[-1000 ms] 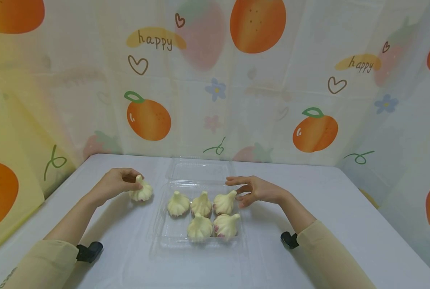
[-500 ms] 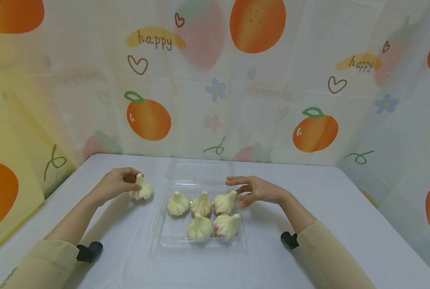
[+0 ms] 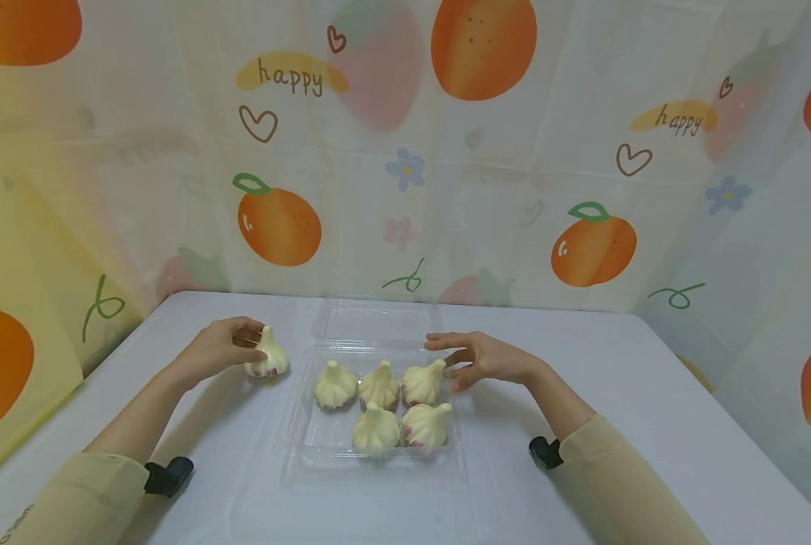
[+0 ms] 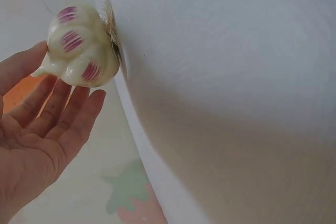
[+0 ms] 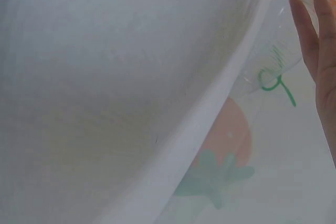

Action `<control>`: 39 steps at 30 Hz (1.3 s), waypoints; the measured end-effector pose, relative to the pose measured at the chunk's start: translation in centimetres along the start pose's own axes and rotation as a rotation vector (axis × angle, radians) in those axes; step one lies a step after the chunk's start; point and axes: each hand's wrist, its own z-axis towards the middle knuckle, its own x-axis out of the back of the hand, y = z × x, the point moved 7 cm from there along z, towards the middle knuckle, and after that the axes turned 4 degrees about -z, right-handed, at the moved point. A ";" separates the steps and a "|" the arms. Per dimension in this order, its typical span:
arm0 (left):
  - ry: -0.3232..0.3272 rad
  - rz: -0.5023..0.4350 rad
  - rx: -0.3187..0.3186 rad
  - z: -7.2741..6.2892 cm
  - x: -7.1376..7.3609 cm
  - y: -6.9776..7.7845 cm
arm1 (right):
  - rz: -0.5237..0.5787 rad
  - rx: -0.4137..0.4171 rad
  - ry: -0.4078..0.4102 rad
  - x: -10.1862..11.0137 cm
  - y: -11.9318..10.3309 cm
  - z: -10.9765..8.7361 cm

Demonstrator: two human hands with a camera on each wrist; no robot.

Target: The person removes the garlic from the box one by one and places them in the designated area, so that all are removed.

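Note:
My left hand pinches a whitish garlic bulb by its neck, at or just above the table left of the clear plastic container. In the left wrist view, purple-streaked cloves and a tuft of roots show on that garlic bulb, between thumb and fingers. The container holds several more garlic bulbs: a back row, and in front of it a middle bulb and a right bulb. Its front left part holds none. Beside the back right bulb, my right hand hovers at the container's right edge with fingers relaxed; contact is unclear.
The container's clear lid lies folded back behind it. White cloth covers the table. A fruit-printed curtain hangs along the back and sides. Black straps circle both wrists.
In my left hand the garlic bulb has turned slightly, its neck now more upright and a purple patch showing low down. My right hand has stayed in place.

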 end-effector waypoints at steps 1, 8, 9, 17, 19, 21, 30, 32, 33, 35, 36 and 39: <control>-0.001 0.000 0.001 0.0 0.0 0.0 | -0.002 0.000 0.001 0.0 0.0 0.0; -0.011 0.000 0.005 -0.1 0.0 0.0 | -0.014 0.004 0.002 0.1 0.0 0.0; -0.012 0.001 0.005 -0.1 0.0 0.0 | -0.013 0.005 0.002 0.1 0.0 0.0; -0.018 -0.005 0.019 -0.2 0.0 0.2 | 0.001 0.011 -0.004 0.0 0.1 0.0; -0.013 -0.004 0.021 -0.2 0.1 0.2 | 0.001 0.013 -0.004 0.0 0.1 0.1; -0.002 -0.001 0.020 -0.2 0.2 0.3 | 0.001 0.014 -0.004 0.0 0.1 0.1; 0.125 0.007 0.006 -0.3 1.1 1.5 | -0.003 0.009 -0.005 0.1 0.1 0.1; 0.144 0.002 0.003 -0.4 1.2 2.1 | -0.005 0.006 -0.002 0.1 0.1 0.1; 0.150 -0.002 0.001 -0.4 1.2 2.4 | -0.006 0.004 -0.002 0.1 0.1 0.1; 0.164 -0.022 -0.012 -0.5 1.1 3.1 | -0.006 0.000 0.000 0.1 0.1 0.1; 0.173 -0.031 -0.021 -0.5 1.1 3.5 | -0.006 -0.001 0.000 0.1 0.1 0.1; 0.192 -0.071 -0.053 -0.7 0.8 4.7 | -0.005 -0.005 0.003 0.0 0.1 0.1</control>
